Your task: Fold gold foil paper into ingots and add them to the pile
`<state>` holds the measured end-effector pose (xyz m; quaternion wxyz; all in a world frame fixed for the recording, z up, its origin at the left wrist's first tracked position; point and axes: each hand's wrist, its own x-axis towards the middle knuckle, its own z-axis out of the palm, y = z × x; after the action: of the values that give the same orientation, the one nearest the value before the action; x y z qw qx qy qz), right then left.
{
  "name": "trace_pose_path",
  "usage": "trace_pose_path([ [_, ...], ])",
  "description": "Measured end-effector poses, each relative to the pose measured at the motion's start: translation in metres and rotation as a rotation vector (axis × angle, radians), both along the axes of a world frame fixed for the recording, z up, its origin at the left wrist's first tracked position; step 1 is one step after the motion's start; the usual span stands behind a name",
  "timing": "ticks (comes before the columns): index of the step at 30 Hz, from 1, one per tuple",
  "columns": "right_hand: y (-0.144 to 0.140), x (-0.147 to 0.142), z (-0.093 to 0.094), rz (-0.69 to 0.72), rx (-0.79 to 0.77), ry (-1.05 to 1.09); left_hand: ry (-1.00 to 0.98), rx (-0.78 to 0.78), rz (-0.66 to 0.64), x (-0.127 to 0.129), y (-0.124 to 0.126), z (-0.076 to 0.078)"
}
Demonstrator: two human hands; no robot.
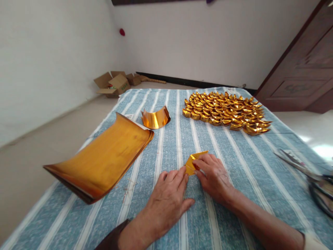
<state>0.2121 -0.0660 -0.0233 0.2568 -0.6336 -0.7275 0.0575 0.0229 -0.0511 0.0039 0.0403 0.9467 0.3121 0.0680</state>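
From the head camera, a small folded piece of gold paper (194, 162) lies on the striped blue cloth (234, 163), near the middle of the cloth's front half. The left hand (166, 201) rests flat on the cloth just left of the gold paper, fingers (177, 175) pressed together and their tips touching the paper's lower left edge. The right hand (214, 175) lies just right of the paper, its fingertips pinching and pressing the fold down.

Left of the gold paper sits a curled stack of gold sheets (104, 159); behind that stack stands a small curved gold strip (155, 118). Well behind the paper lies a heap of finished gold ingots (226, 111). Scissors (309, 173) lie well to its right.

A clean crease probably needs the left fingertips pinning the paper firmly while the right slides along the fold, keeping edges aligned.
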Motion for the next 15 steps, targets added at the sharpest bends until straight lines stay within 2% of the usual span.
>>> trace_pose_path([
  [11,0.003,0.001,0.0,-0.001,-0.022,0.084,-0.002,0.0,-0.031,-0.015,0.009,0.007],
  [15,0.004,0.001,-0.001,-0.001,-0.038,0.094,0.045,0.045,-0.025,-0.022,0.01,0.006],
])
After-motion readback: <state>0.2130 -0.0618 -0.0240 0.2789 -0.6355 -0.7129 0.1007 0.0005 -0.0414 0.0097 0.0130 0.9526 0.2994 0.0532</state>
